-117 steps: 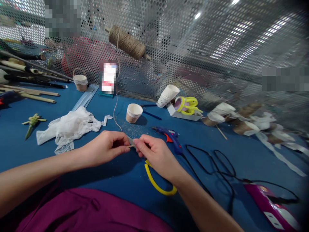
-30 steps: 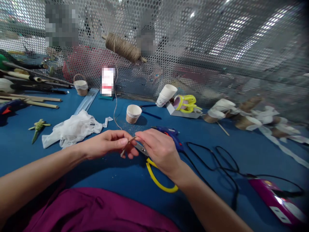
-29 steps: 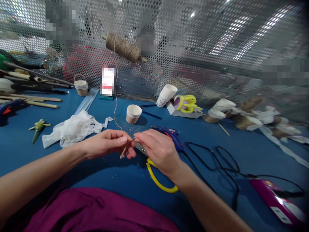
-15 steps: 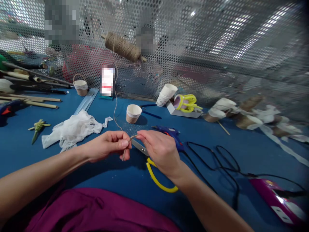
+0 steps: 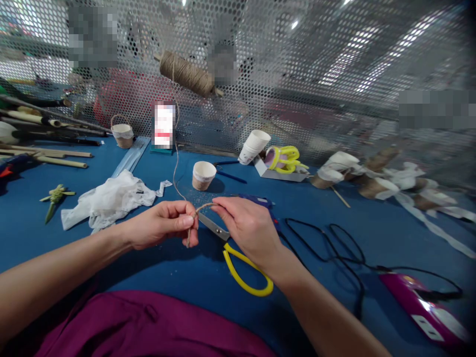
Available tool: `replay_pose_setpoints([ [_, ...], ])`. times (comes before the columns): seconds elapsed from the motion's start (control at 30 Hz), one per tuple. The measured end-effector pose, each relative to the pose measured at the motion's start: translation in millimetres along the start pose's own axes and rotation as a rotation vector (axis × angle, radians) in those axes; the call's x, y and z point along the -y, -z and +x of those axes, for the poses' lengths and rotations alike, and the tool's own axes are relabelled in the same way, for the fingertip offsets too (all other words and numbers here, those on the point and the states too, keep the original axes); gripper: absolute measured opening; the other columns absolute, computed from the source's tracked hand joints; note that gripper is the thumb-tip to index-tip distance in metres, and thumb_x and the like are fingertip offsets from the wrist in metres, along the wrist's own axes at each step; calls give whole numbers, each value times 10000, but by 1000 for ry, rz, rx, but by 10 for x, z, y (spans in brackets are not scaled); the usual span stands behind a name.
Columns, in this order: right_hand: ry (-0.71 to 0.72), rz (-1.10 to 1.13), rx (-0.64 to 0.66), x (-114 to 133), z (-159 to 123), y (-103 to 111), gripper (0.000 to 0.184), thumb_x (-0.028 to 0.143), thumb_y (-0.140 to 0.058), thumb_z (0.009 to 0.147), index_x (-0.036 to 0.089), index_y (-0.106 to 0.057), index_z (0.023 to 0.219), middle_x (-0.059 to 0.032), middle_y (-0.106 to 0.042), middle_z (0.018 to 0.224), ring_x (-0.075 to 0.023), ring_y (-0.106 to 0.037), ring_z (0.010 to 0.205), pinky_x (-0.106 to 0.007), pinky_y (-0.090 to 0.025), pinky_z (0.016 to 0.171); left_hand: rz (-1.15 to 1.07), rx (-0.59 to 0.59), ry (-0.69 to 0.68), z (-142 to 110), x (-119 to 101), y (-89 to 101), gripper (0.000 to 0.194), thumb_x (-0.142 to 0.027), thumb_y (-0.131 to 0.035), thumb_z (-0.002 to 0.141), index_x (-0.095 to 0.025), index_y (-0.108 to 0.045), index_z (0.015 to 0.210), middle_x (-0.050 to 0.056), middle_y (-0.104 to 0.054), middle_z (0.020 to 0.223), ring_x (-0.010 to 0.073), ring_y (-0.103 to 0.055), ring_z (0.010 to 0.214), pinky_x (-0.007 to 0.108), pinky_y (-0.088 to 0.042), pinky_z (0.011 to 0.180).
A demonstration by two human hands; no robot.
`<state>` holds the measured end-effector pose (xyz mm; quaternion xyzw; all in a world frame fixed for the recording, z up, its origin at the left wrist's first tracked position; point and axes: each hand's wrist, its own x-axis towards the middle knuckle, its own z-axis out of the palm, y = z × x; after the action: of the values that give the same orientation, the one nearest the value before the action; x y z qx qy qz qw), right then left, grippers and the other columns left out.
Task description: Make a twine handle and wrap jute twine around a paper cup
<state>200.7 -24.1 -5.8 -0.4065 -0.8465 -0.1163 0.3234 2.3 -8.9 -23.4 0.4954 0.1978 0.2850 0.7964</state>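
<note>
Brown twine (image 5: 204,205) spans the short gap between my two hands. My left hand (image 5: 169,223) pinches it between thumb and fingers, and a short end hangs below the fingertips. A little higher, my right hand (image 5: 250,227) has its fingers closed on the twine. From my left hand the strand runs up to a spool of twine (image 5: 186,73) hung on the mesh. Scissors with yellow handles (image 5: 243,277) lie on the table, partly under my right hand. A small cup wrapped in twine and white lace (image 5: 204,176) stands just beyond my hands.
White lace (image 5: 111,198) lies bunched at left, beside a green woven figure (image 5: 55,201). A glue gun (image 5: 256,200) is half hidden behind my right hand. Stacked paper cups (image 5: 255,146), a black cable (image 5: 327,248) and a purple power strip (image 5: 420,307) occupy the right.
My right hand has drawn slightly away from my left, and more twine shows between them. The view has shifted a little.
</note>
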Motion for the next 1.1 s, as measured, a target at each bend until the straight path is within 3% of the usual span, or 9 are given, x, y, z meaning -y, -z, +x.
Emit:
replay_pose_setpoints([
  [0.27,-157,88,9,97,-40,-75,221,195,-444,881,143,-633,779,-55,-695,697,-149,-646,610,-246,-465,587,147,-42,-76,16,98,-44,277,-390,-635,756,-128,-550,728,25,-666,690,101,-565,618,251,-425,640],
  [0.5,-553,646,125,2,53,62,281,328,-381,910,150,-597,886,-58,-707,808,-139,-673,730,-263,-527,677,-12,-2,-37,12,48,20,249,-351,-656,755,-126,-549,746,25,-674,660,103,-590,602,236,-425,612],
  [0.57,-519,611,134,-28,74,108,262,321,-392,906,157,-596,905,-60,-703,837,-144,-667,751,-276,-526,690,-44,4,-30,11,36,21,241,-341,-660,754,-127,-549,747,23,-677,657,102,-593,601,231,-425,607],
  [0.77,-159,175,145,12,71,131,121,207,-549,822,153,-657,815,-56,-648,764,-167,-594,727,-295,-468,667,-32,2,-16,8,23,10,250,-348,-665,746,-126,-552,743,16,-670,655,102,-594,610,229,-424,607],
  [1.1,-367,293,26,172,37,38,174,193,-521,818,165,-623,679,5,-565,593,-100,-497,531,-228,-388,509,165,-55,-114,19,43,4,252,-372,-629,767,-133,-550,753,16,-662,683,107,-572,637,261,-417,654],
])
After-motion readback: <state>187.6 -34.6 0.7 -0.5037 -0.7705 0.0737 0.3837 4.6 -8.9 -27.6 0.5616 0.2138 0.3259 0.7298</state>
